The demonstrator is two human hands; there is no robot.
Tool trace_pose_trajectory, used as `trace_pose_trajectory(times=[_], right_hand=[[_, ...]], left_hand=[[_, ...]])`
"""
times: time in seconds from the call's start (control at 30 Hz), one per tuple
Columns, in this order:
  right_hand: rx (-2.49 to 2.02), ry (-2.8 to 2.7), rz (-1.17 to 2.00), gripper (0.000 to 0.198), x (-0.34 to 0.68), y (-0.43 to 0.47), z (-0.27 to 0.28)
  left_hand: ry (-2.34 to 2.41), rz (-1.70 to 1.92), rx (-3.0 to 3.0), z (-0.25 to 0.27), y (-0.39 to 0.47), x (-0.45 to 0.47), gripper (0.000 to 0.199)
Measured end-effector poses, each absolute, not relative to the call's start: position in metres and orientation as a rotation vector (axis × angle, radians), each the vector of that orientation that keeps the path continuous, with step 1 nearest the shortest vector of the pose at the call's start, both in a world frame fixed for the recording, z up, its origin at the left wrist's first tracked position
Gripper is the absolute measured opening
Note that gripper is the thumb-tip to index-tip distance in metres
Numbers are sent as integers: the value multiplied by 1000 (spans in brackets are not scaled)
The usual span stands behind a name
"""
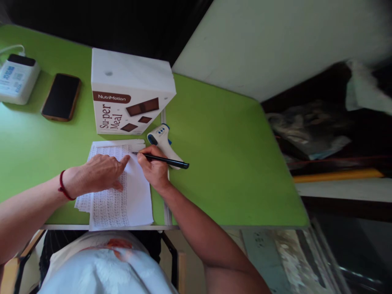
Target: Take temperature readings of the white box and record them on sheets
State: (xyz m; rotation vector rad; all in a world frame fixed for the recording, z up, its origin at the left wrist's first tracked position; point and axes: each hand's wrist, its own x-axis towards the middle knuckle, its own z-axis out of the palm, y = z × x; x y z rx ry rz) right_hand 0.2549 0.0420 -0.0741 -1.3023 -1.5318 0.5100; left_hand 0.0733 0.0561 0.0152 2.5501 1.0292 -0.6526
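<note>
At the far left of the green table [226, 171], a white device [20, 81] sits with a cable at its far end, perhaps put there to keep the cord off the working area. Just right of it a phone [61, 98] lies flat with its dark screen up, apart from the paper and likely set aside.

Nearer, the left hand [99, 173], a red cord [63, 185] at its wrist, rests palm down across the written sheets [139, 200]. It grips nothing: the thumb is spread away and the index finger reaches out close to the pen tip, which would both steady the paper and mark the spot. The sheets overlap near the table's near edge, handwriting covering the left part of the top one while its right part is blank.

Beyond them a white box [133, 92] stands upright, printed side towards the person. To the right, the right hand [154, 169] is curled round a black pen [167, 159], thumb and fingers pinching low for control, the tip at the border of writing and blank paper. The pen's back end passes over the handle of a white thermometer [164, 141], lying beside the box.
</note>
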Motion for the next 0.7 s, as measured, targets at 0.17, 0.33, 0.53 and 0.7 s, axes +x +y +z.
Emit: trace_pose_trajectory(times=[0.17,0.33,0.53,0.7], right_hand=[[-1270,-1538,492,12,254,42,-75],[-1225,-1549,467,12,254,43,-76],[-1228,-1536,474,11,254,43,-77],[-1273,-1545,527,12,255,43,-77]], left_hand=[[1033,-648,2548,16,56,72,90],[1033,-659,2540,17,56,73,87],[1026,-652,2562,13,56,72,87],[1029,-651,2561,12,56,72,89]])
